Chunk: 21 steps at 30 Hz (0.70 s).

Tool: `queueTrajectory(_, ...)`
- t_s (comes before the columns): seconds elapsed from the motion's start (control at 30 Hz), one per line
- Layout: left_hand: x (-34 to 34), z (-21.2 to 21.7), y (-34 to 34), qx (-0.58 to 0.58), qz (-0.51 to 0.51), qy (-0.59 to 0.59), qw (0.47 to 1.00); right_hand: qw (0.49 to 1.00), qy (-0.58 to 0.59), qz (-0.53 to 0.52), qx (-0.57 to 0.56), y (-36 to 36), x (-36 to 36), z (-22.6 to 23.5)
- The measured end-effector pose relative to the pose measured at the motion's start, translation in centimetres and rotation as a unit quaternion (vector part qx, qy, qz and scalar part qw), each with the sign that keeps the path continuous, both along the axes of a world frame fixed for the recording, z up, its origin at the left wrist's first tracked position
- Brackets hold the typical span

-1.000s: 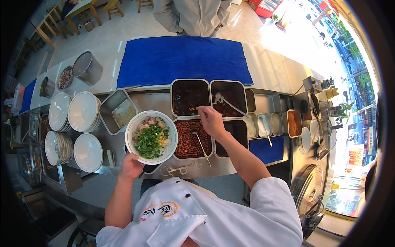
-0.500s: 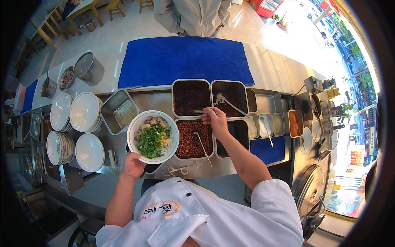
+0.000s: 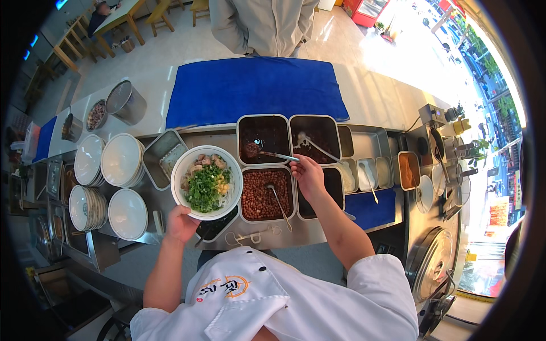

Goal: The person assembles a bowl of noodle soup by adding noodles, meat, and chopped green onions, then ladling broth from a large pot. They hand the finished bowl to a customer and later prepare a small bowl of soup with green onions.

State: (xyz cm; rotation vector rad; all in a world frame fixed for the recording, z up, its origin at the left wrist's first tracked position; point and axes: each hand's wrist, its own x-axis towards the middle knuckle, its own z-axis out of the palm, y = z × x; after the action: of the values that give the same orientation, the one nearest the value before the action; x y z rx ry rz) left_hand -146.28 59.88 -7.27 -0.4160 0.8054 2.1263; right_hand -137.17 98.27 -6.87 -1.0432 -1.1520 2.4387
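Observation:
My left hand (image 3: pixel 181 224) is closed on the near-left rim of a white bowl (image 3: pixel 239 182). In the bowl lie chopped green onions (image 3: pixel 203 190), pieces of pale meat, some yellow bits and white noodles at one edge. My right hand (image 3: pixel 309 173) grips the handle of a metal spoon (image 3: pixel 275 154). The spoon's head carries dark red-brown sauce and is over the far-left pan of dark sauce (image 3: pixel 267 128). Beside that pan is a second sauce pan (image 3: pixel 322 126) with a pale-handled ladle (image 3: pixel 318 146) in it. Nearer me, a pan of peanuts (image 3: pixel 260 199) holds another spoon (image 3: pixel 278 200).
Stacked white bowls (image 3: pixel 121 160) and plates stand at the left, near an open metal tray (image 3: pixel 164 159). Small seasoning tubs (image 3: pixel 384 172) line the right. A blue cloth (image 3: pixel 256 91) covers the counter's far side, where a person in a grey jacket (image 3: pixel 263 25) stands.
The spoon's sauce-covered head has come up into view above the dark sauce. My right hand has shifted slightly right and nearer me. The bowl has moved slightly left.

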Motion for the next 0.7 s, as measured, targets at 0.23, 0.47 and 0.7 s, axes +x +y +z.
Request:
queueTrajectory(0.23, -1.4, 2.3, 2.1, 0.019, 0.007, 0.034, 0.999, 0.998, 0.04, 0.003, 0.055, -0.9, 1.2, -0.1)
queueTrajectory(0.47, -2.0, 1.7, 3.2, 0.033, 0.009, 0.034, 0.999, 0.999, 0.024, -0.042, 0.024, -1.1, 2.0, 0.1)
queueTrajectory(0.7, -2.2, 2.1, 4.7, 0.027, 0.038, 0.041, 0.998, 0.998, 0.018, -0.066, 0.003, -0.6, 2.8, 1.8)
